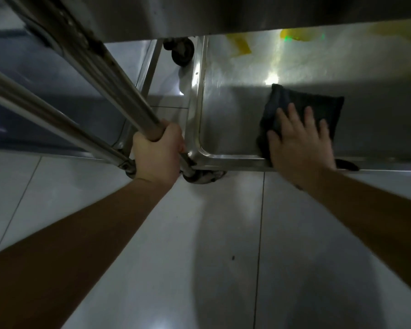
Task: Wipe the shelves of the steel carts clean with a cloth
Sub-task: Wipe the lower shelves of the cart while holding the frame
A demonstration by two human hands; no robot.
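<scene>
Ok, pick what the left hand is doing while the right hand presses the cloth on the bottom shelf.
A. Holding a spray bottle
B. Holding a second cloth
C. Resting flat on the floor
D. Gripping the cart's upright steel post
D: the left hand is closed around the steel post, while the right hand lies flat on the dark cloth on the shelf.

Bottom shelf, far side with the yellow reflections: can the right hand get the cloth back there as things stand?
Probably yes. The right hand presses the dark cloth flat near the front rim, and the bottom shelf looks bare beyond it, though the upper shelf overhangs.
</scene>
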